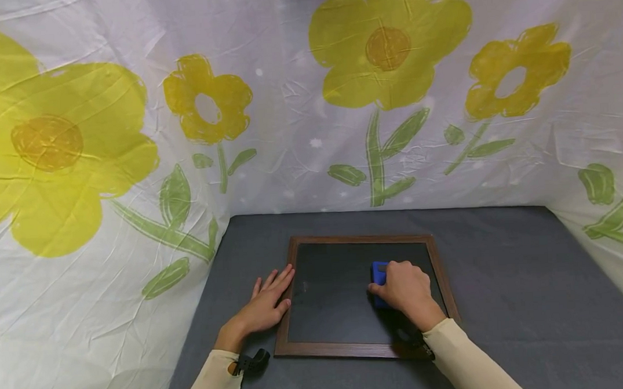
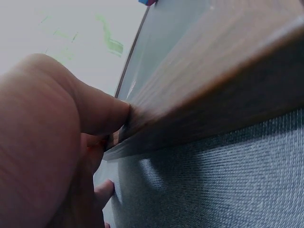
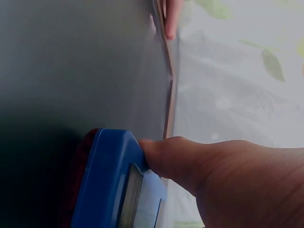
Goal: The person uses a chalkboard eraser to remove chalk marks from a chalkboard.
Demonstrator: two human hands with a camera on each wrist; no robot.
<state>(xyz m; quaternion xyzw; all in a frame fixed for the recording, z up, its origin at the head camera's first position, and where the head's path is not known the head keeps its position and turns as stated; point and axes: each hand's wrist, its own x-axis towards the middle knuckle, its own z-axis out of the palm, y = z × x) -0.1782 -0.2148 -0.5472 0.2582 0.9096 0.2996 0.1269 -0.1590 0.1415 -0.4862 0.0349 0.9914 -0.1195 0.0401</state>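
Note:
A blackboard point(image 1: 332, 309) in a brown wooden frame point(image 1: 344, 349) lies flat on the dark table. On its right half, my right hand point(image 1: 406, 286) grips a blue board eraser point(image 1: 379, 273) from above. The right wrist view shows the thumb pressed to the side of the eraser point(image 3: 107, 175), whose dark red felt faces the board. My left hand point(image 1: 264, 307) rests at the left side of the frame with fingers stretched out. In the left wrist view its thumb point(image 2: 107, 111) touches the wooden edge, while other fingers reach down beside it toward the cloth.
Dark grey cloth point(image 1: 520, 301) covers the table around the board. A pale curtain point(image 1: 289, 160) printed with yellow flowers hangs behind the table and along both sides. Black straps point(image 1: 253, 362) sit on the wrists over cream sleeves.

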